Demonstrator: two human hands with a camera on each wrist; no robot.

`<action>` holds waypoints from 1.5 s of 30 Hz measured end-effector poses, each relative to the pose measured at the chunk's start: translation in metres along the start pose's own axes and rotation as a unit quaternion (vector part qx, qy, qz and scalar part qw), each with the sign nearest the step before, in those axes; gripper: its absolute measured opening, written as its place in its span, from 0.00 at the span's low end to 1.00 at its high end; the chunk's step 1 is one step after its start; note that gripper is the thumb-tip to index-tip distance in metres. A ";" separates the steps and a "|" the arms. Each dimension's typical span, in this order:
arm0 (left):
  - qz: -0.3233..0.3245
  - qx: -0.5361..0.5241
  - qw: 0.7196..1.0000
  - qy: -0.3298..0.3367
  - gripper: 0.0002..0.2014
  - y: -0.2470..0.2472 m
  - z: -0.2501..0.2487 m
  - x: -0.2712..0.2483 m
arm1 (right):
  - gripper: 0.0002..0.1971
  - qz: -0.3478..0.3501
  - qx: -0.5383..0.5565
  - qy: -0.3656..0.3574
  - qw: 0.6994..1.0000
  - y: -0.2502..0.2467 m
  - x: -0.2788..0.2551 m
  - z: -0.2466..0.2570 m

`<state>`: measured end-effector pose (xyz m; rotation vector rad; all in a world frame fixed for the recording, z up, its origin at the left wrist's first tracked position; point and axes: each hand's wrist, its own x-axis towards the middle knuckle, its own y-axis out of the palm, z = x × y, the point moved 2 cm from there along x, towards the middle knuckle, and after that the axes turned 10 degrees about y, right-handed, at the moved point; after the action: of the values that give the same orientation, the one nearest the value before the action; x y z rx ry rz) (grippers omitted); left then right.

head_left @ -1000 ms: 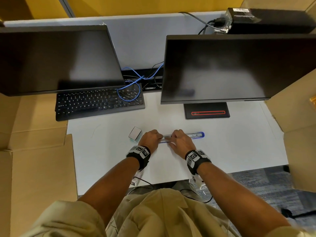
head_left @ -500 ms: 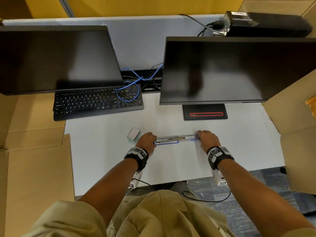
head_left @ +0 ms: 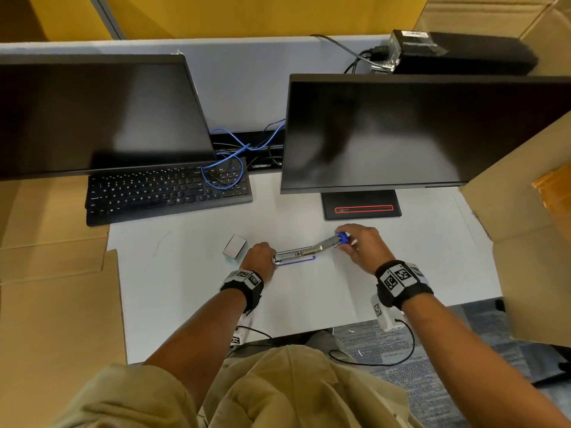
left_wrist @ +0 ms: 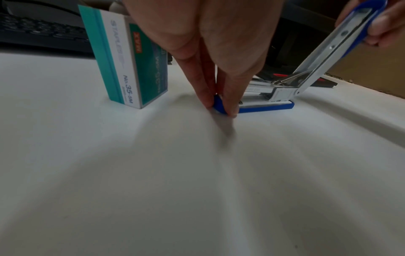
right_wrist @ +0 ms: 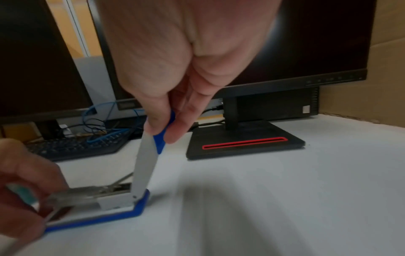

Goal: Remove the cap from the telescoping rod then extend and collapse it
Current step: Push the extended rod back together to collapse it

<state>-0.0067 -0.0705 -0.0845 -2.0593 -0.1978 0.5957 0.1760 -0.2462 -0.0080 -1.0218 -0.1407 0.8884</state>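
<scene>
No telescoping rod or cap shows in any view. A blue and silver stapler (head_left: 293,256) lies hinged open on the white desk (head_left: 309,298). My left hand (head_left: 273,258) pinches the front end of its blue base (left_wrist: 263,106) against the desk, fingers (left_wrist: 230,104) pointing down. My right hand (head_left: 344,241) pinches the blue tip of the top arm (head_left: 327,243), which slopes upward from the hinge (right_wrist: 134,196). From the right wrist, this arm (right_wrist: 144,164) stands steeply over the open silver staple channel (right_wrist: 87,192).
A teal and white box of staples (head_left: 234,250) stands just left of my left hand. A black keyboard (head_left: 167,193) and two dark monitors (head_left: 401,131) fill the back of the desk, with a monitor base (head_left: 361,208) behind the stapler. Cardboard panels (head_left: 55,288) flank both sides.
My right hand slid right along the stapler to the blue tip of the top arm, then lifted that arm off the desk. My left hand stayed on the base's front end.
</scene>
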 end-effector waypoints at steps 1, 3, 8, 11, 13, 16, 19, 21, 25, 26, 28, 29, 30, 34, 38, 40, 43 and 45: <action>-0.002 -0.004 1.000 -0.001 0.10 0.000 0.000 0.000 | 0.17 0.006 0.008 -0.004 1.000 0.002 0.000 0.006; -0.007 -0.010 1.000 -0.003 0.10 0.000 -0.001 -0.001 | 0.17 0.014 0.020 -0.013 1.000 0.006 0.000 0.018; -0.022 -0.031 0.999 -0.010 0.10 0.001 -0.002 -0.005 | 0.16 0.047 0.000 -0.066 0.997 0.026 0.000 0.049; -0.026 -0.035 0.999 -0.013 0.10 0.002 -0.003 -0.006 | 0.15 0.066 -0.041 -0.091 0.993 0.043 0.001 0.066; -0.027 -0.041 0.999 -0.017 0.10 0.002 -0.004 -0.008 | 0.15 0.079 -0.067 -0.094 0.990 0.053 0.001 0.075; -0.036 -0.054 0.998 -0.026 0.09 0.002 -0.004 -0.009 | 0.15 0.101 -0.113 -0.099 0.983 0.070 0.002 0.085; -0.051 -0.081 0.995 -0.042 0.10 0.004 -0.005 -0.012 | 0.15 0.120 -0.160 -0.099 0.975 0.087 0.005 0.090; -0.058 -0.099 0.992 -0.054 0.11 0.006 -0.004 -0.014 | 0.14 0.133 -0.173 -0.093 0.971 0.096 0.006 0.090; -0.064 -0.109 0.990 -0.065 0.12 0.007 -0.005 -0.015 | 0.16 0.121 -0.154 -0.098 0.976 0.106 0.007 0.082; -0.061 -0.108 0.990 -0.064 0.13 0.007 -0.006 -0.014 | 0.17 0.120 -0.152 -0.101 0.976 0.107 0.007 0.080; -0.051 -0.100 0.992 -0.062 0.14 0.005 -0.008 -0.014 | 0.20 0.118 -0.160 -0.109 0.974 0.111 0.006 0.077; -0.043 -0.099 0.992 -0.062 0.15 0.005 -0.010 -0.015 | 0.22 0.117 -0.166 -0.106 0.974 0.111 0.005 0.076; -0.032 -0.099 0.993 -0.058 0.16 0.004 -0.010 -0.014 | 0.24 0.115 -0.169 -0.096 0.974 0.111 0.003 0.076; 0.052 -0.120 0.991 -0.027 0.12 0.005 -0.011 -0.015 | 0.17 0.106 -0.112 -0.033 0.987 0.105 -0.004 0.060; 0.037 -0.103 0.994 -0.014 0.08 -0.001 -0.006 -0.015 | 0.10 0.098 -0.101 -0.016 0.990 0.099 -0.007 0.046; 0.006 -0.090 0.996 -0.004 0.06 -0.008 -0.005 -0.014 | 0.10 0.100 -0.091 -0.024 0.991 0.098 -0.010 0.042; -0.045 -0.060 0.997 0.035 0.03 -0.021 -0.008 -0.016 | 0.15 0.068 -0.044 -0.010 0.997 0.092 -0.012 0.040; -0.098 -0.019 0.992 0.072 0.05 -0.031 -0.012 -0.021 | 0.21 0.057 -0.030 -0.027 0.998 0.087 -0.011 0.043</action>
<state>-0.0163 -0.0702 -0.0461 -2.0794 -0.3250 0.3231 0.0975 -0.2058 -0.0504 -1.0707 -0.1582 1.0210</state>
